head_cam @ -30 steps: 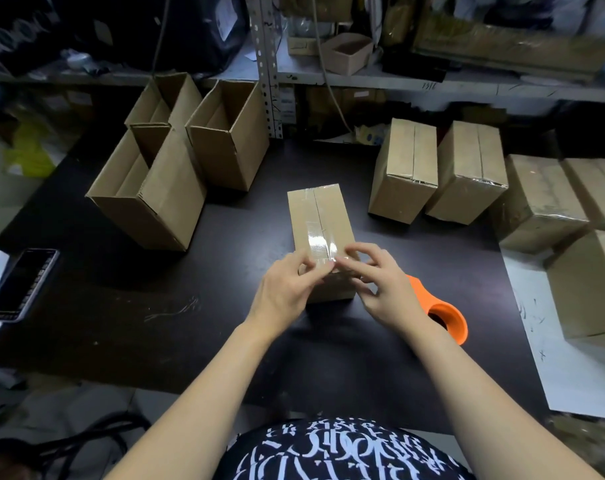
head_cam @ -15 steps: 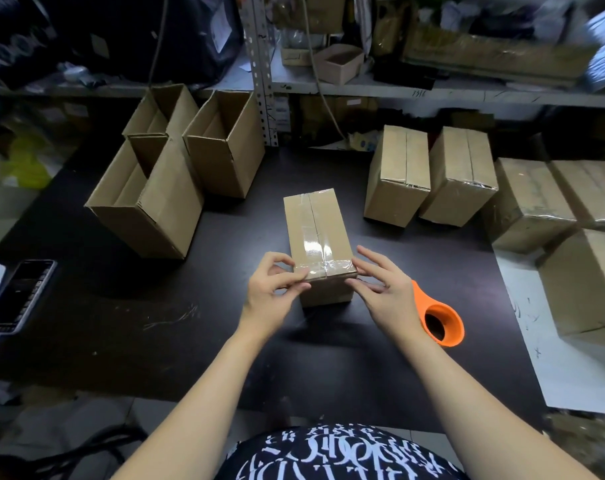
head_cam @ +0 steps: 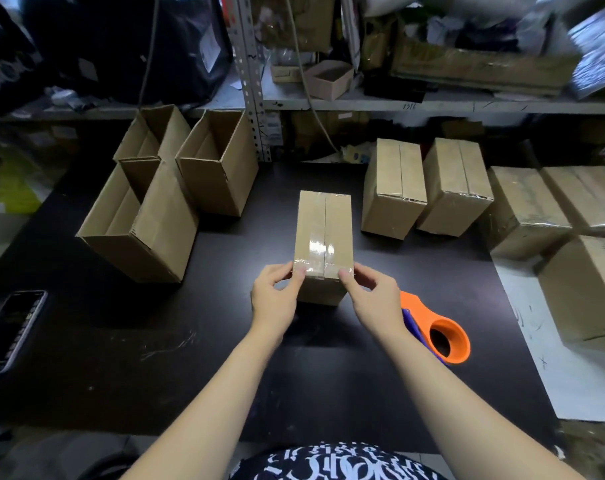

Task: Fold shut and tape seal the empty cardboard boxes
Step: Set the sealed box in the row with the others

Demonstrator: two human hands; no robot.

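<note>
While the clear tape [head_cam: 320, 245] is only thumbed down over the near edge of the small brown cardboard box [head_cam: 323, 216] — mid-frame on the black desk [head_cam: 155, 341] — an uneven press could, I judge, leave it wrinkled or lifting. The left hand [head_cam: 273, 299] and right hand [head_cam: 373, 301] flank the box, each grip pinching a near top corner, thumb on top.

No legible text anywhere; only blurred scrawl on the shelf edge [head_cam: 410, 106]
</note>
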